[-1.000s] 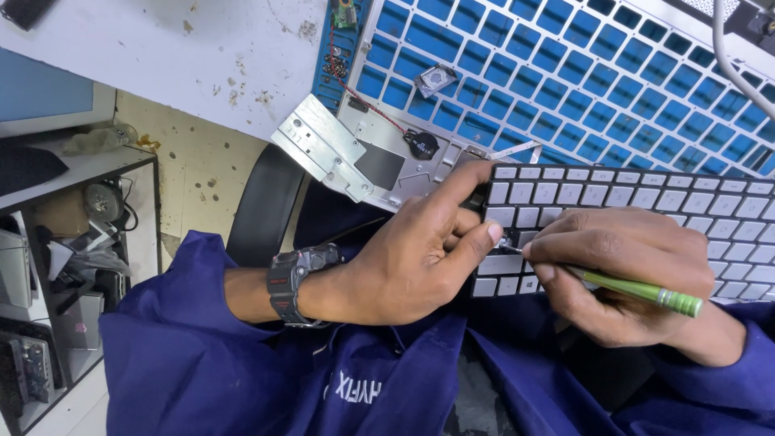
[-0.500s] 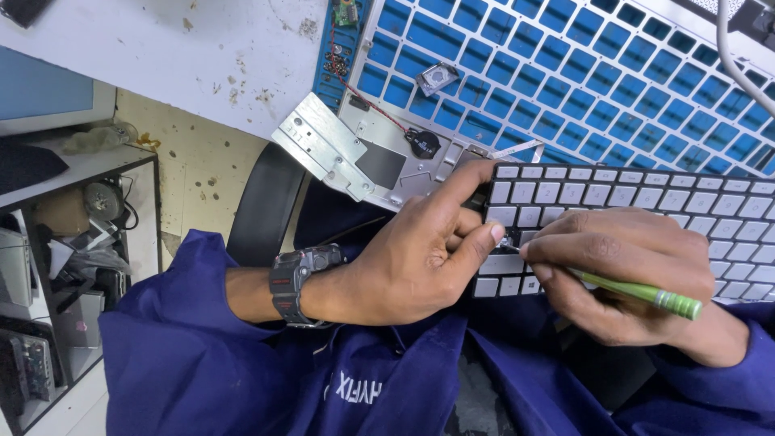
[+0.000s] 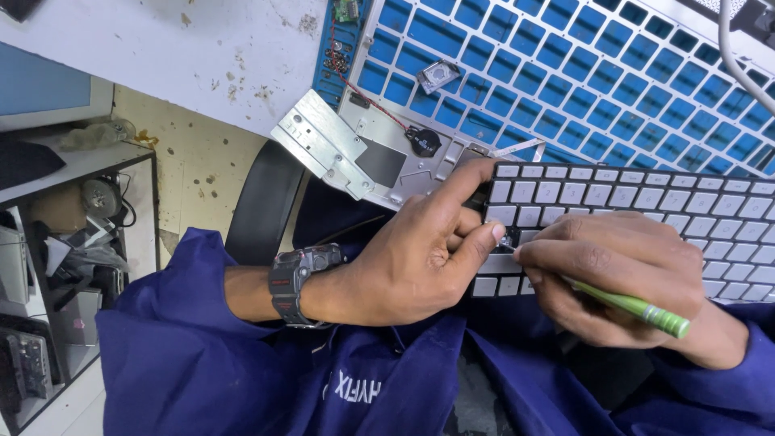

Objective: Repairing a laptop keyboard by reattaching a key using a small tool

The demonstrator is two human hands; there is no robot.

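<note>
The left hand (image 3: 404,266) grips the white keyboard's (image 3: 646,210) near-left edge over the lap, the right hand's (image 3: 622,274) fingers pinch a green tool (image 3: 638,307) at one gap, other keys seated.

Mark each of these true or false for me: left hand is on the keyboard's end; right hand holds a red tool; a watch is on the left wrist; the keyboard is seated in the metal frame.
1. The left hand grips the end of the keyboard. True.
2. The right hand holds a red tool. False: the tool is green, its tip at a key by the left thumb.
3. A watch is on the left wrist. True.
4. The keyboard is seated in the metal frame. False: it is held apart, nearer the person.
</note>
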